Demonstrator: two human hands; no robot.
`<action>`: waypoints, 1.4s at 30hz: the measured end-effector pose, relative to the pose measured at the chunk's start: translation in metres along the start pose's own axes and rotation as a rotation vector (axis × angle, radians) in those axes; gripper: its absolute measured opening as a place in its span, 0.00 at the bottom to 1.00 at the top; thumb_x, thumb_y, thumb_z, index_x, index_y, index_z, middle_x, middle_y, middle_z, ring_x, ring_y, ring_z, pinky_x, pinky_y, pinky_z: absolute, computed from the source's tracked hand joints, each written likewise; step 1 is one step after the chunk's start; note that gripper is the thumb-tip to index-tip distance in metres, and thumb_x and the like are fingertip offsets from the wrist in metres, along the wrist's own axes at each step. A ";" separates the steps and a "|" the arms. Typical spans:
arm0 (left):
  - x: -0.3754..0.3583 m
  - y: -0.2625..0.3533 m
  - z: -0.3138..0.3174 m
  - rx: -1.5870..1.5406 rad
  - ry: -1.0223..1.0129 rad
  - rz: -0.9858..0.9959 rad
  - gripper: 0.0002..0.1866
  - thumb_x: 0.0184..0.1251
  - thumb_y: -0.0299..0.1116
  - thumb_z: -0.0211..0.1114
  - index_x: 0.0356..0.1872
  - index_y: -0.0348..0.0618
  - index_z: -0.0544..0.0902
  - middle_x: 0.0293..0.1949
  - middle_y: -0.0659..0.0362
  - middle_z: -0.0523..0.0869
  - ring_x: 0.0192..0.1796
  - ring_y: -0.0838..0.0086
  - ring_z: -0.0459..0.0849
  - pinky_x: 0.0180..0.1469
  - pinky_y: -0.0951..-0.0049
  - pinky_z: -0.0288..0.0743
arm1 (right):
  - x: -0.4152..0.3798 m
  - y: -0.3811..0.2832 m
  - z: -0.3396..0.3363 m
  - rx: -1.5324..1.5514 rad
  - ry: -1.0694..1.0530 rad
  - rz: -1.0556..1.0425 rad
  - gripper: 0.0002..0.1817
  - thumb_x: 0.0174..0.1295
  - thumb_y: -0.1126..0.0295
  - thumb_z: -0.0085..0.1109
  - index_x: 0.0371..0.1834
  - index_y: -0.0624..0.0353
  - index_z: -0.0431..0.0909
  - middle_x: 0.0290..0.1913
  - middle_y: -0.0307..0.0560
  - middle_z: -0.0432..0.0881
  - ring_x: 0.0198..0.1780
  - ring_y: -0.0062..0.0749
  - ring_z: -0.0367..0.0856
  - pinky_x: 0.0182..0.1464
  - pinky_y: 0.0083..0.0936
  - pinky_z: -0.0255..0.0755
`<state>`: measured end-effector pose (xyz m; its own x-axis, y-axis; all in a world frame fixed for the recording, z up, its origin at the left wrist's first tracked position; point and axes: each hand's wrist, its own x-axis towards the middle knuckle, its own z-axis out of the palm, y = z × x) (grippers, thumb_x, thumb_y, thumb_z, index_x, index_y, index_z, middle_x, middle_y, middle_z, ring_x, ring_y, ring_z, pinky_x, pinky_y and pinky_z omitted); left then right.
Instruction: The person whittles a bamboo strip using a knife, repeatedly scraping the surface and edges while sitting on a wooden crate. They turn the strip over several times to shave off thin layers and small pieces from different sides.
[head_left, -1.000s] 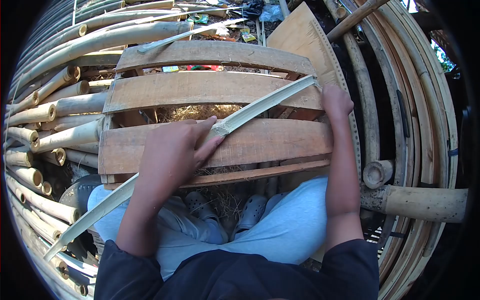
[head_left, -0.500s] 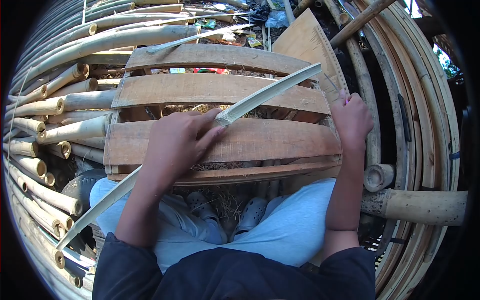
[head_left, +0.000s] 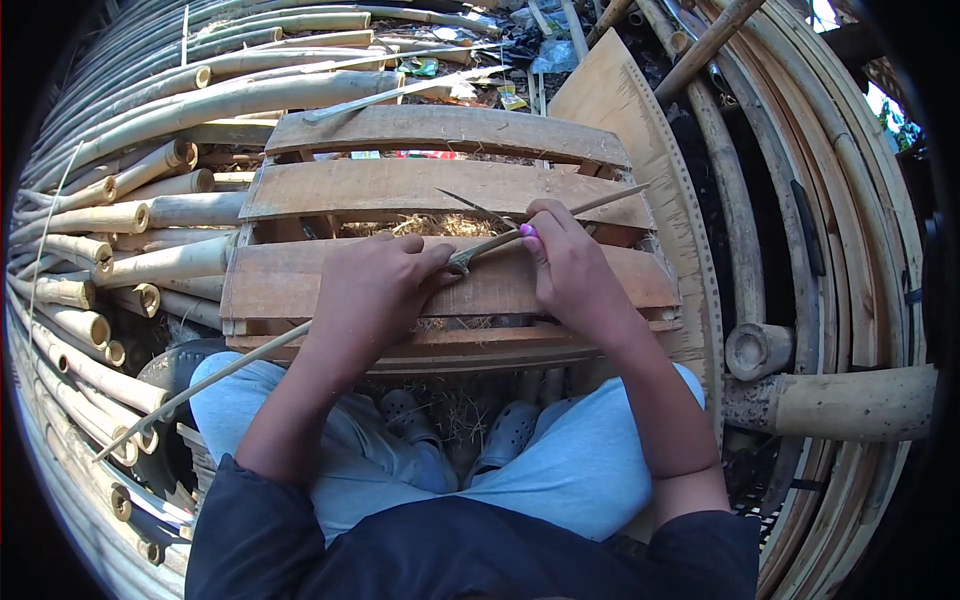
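Yard: bamboo poles (head_left: 170, 263) left, slatted tabletop (head_left: 400, 187) beside them.
Bamboo strip (head_left: 488, 247): slants over the tabletop, near left to far right.
Left hand (head_left: 375, 285): I have its grip pinching the strip.
Right hand (head_left: 572, 270): my grip's clasping a pink-handled knife (head_left: 475, 208).

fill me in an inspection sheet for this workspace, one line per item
Surface: slatted wooden bench, gaps between slats
Job's things: long bamboo strip lying diagonally across the bench; thin-bladed knife with pink at the handle
Clutter: straw-like shavings below the slats; another strip at the far slat; blue plastic beyond
Hands: left hand grips the bamboo strip; right hand holds the knife
Cables: nothing seen
Surroundings: bamboo poles left, long boards right
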<state>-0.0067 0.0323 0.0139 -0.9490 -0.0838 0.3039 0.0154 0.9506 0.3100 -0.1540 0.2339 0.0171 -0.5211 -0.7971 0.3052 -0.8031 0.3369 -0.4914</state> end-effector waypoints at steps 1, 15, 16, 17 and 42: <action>-0.001 -0.001 0.000 -0.009 0.004 0.004 0.11 0.69 0.43 0.71 0.46 0.52 0.92 0.29 0.58 0.84 0.34 0.58 0.86 0.36 0.55 0.78 | 0.000 0.001 0.000 0.002 0.005 -0.003 0.09 0.80 0.71 0.47 0.48 0.68 0.73 0.50 0.65 0.77 0.49 0.68 0.78 0.52 0.52 0.72; -0.008 -0.023 -0.014 -0.021 -0.248 -0.020 0.21 0.80 0.42 0.60 0.70 0.53 0.81 0.74 0.53 0.76 0.79 0.55 0.69 0.82 0.42 0.54 | 0.005 0.013 0.001 -0.025 -0.026 0.042 0.06 0.75 0.75 0.50 0.45 0.66 0.74 0.46 0.61 0.78 0.51 0.61 0.79 0.54 0.50 0.74; -0.008 -0.023 -0.017 -0.010 -0.323 -0.046 0.22 0.82 0.43 0.59 0.72 0.54 0.79 0.77 0.54 0.74 0.82 0.56 0.66 0.85 0.40 0.47 | 0.006 0.012 0.000 -0.025 -0.024 0.041 0.06 0.75 0.75 0.50 0.45 0.66 0.74 0.46 0.61 0.78 0.51 0.61 0.79 0.54 0.50 0.74; -0.008 -0.023 -0.017 -0.008 -0.323 -0.045 0.22 0.82 0.43 0.59 0.72 0.54 0.79 0.77 0.54 0.74 0.82 0.56 0.66 0.85 0.40 0.47 | 0.006 0.012 0.000 -0.016 -0.025 0.044 0.06 0.75 0.75 0.50 0.45 0.67 0.75 0.46 0.61 0.78 0.51 0.61 0.79 0.54 0.49 0.74; 0.000 -0.008 -0.010 0.024 -0.103 0.017 0.11 0.73 0.43 0.69 0.48 0.51 0.91 0.32 0.55 0.89 0.32 0.57 0.88 0.34 0.57 0.78 | 0.002 0.005 0.003 -0.121 0.116 -0.030 0.05 0.74 0.74 0.55 0.42 0.65 0.75 0.44 0.60 0.78 0.45 0.55 0.81 0.49 0.49 0.76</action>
<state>-0.0038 0.0217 0.0206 -0.9761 -0.0373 0.2142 0.0256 0.9587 0.2833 -0.1584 0.2321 0.0127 -0.5209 -0.7466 0.4139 -0.8440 0.3777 -0.3808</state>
